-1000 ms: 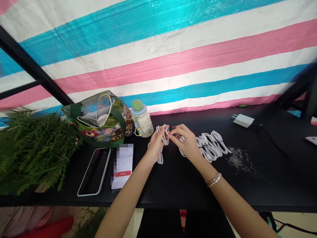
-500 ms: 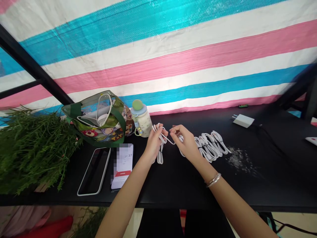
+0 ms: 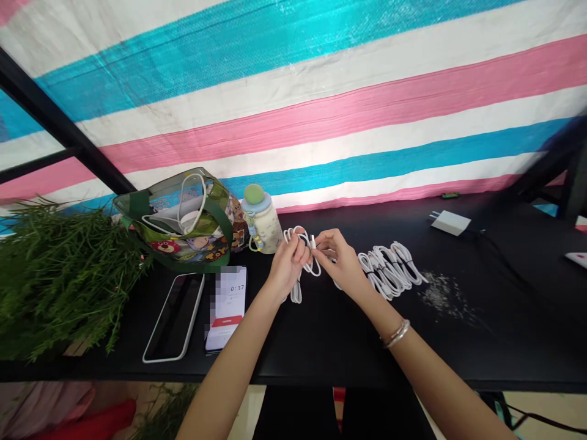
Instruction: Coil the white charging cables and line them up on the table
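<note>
Closed around a looped white cable [image 3: 314, 269] is my left hand [image 3: 288, 263], in front of the bottle. My right hand [image 3: 338, 260] pinches the cable's white and metal plug [image 3: 313, 241] between thumb and fingers, close to the left fingers. Beneath my left hand lies a tied white cable bundle [image 3: 296, 290]. Several more tied bundles [image 3: 389, 269] sit side by side on the black table [image 3: 321, 342], right of my right hand, which partly hides the leftmost one.
Left of my hands stand a cream bottle [image 3: 266, 229] and a green bag [image 3: 192, 238]. Two phones [image 3: 174, 318] lie nearer the edge, beside leafy greenery [image 3: 59, 275]. On the right are a white charger [image 3: 451, 223] and scattered pale bits [image 3: 444, 296].
The plug now shows upright between my right fingertips. My right hand has shifted slightly left, my left fingers have curled further round the loops, and the cable loop hangs lower.
</note>
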Motion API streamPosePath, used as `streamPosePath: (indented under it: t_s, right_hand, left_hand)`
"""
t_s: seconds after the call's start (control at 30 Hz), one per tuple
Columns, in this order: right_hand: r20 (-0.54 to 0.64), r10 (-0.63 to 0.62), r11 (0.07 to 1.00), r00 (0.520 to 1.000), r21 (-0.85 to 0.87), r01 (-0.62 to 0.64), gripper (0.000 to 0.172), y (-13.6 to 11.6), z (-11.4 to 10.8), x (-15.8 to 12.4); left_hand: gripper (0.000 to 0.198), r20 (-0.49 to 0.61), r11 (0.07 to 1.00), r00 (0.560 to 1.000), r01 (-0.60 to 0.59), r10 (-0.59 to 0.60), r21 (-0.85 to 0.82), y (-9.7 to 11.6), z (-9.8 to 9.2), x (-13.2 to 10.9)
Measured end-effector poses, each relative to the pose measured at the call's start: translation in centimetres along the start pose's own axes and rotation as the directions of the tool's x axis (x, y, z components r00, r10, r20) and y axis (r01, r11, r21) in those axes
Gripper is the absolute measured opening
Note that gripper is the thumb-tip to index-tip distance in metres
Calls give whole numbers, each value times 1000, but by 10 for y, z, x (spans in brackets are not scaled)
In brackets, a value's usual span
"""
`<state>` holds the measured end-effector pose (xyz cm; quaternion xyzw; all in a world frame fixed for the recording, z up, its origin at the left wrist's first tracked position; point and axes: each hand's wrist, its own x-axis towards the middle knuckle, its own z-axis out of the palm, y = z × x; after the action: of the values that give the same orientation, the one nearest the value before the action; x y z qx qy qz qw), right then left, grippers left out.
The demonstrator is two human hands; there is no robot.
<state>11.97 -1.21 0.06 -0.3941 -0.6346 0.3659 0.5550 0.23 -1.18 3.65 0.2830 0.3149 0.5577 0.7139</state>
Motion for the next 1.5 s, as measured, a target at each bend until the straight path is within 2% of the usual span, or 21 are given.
streamPosePath:
  t_s: [0.17, 0.3, 0.63, 0.77, 0.9, 1.07, 1.2, 1.37, 1.5]
  right_hand:
    - [4, 78, 993, 997, 91, -78, 28, 3, 1, 1]
    - [1, 116, 982, 993, 149, -115, 32, 6, 1, 2]
    - [12, 146, 969, 989, 200, -145, 35, 5, 0, 4]
    - [14, 167, 963, 986, 213, -166, 36, 1, -3, 5]
    - [-43, 199, 957, 979, 222, -185, 35, 0, -7, 6]
    - [-103, 185, 963, 977, 219, -159, 34, 2, -8, 6]
    - [-115, 165, 971, 980, 194, -140, 35, 4, -6, 6]
    - [-85, 148, 971, 985, 200, -129, 35, 3, -3, 4]
    - [1, 111, 979, 994, 170, -110, 31, 2, -1, 4]
  left_hand:
    - [29, 17, 1000, 1000, 24, -24, 4, -1, 1, -1]
    - [24, 10, 999, 1000, 22, -23, 23, -2, -1, 0]
    - [24, 23, 996, 1000, 20, -22, 85, -7, -10, 5]
    - [29, 10, 996, 1000, 23, -24, 85, -7, -12, 5]
    - [29, -40, 992, 998, 57, -53, 115, -6, -13, 7]
    - [25, -120, 980, 991, 78, -56, 183, -7, -13, 8]
    - [29, -96, 973, 995, 20, 2, 231, -10, -14, 7]
    - [34, -60, 960, 997, -39, 58, 279, -11, -14, 6]
    - [37, -25, 960, 998, -51, 61, 277, -10, -13, 6]
